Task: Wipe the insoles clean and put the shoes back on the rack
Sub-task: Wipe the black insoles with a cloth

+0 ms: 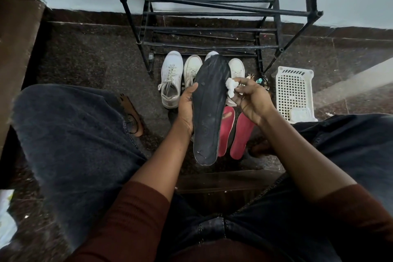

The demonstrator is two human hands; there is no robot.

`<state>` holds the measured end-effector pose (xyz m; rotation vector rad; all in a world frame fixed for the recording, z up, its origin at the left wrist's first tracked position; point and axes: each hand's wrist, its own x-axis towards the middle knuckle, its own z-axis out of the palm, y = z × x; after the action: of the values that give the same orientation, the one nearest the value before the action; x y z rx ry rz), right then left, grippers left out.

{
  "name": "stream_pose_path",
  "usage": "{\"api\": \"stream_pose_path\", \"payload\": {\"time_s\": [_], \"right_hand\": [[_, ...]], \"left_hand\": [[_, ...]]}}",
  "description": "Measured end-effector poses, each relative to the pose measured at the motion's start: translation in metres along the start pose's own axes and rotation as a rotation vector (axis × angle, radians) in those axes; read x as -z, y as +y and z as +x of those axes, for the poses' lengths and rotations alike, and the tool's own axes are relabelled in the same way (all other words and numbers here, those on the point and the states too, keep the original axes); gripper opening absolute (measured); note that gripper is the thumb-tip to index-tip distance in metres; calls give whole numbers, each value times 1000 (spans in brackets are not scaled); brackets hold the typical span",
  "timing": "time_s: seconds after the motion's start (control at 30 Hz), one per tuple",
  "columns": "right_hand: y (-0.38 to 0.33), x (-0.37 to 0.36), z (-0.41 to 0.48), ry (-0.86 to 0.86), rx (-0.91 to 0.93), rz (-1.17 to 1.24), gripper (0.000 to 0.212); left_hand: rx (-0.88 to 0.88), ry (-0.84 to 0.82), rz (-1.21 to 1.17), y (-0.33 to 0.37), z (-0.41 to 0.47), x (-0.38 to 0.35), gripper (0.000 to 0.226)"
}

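Note:
My left hand (187,108) grips a long black insole (210,110) by its left edge and holds it up lengthwise in front of me. My right hand (253,102) pinches a crumpled white wipe (231,85) against the insole's upper right edge. Two red insoles (240,134) lie on the floor below, partly hidden by the black one. Several white shoes (171,78) stand on the floor in a row in front of the black metal rack (214,15), whose bars hold nothing.
A white perforated plastic basket (294,91) sits to the right of the rack with a pale packet in it. A brown wooden panel (17,44) rises at the left. My knees in dark jeans flank the hands, a sandalled foot (131,115) at left.

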<state>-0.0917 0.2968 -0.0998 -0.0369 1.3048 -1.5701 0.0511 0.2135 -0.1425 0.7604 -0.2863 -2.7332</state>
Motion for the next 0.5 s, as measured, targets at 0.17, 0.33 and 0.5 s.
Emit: {"api": "stream_pose_path", "payload": {"time_s": [0.17, 0.33, 0.5], "right_hand": [[-3, 1, -6, -11, -4, -163, 13], [-5, 3, -7, 100, 58, -271, 31], [1, 0, -6, 89, 97, -518, 30]], "left_hand": [[85, 0, 125, 0, 7, -7, 65], [94, -18, 149, 2, 4, -9, 47], [122, 11, 200, 2, 6, -7, 53]]}}
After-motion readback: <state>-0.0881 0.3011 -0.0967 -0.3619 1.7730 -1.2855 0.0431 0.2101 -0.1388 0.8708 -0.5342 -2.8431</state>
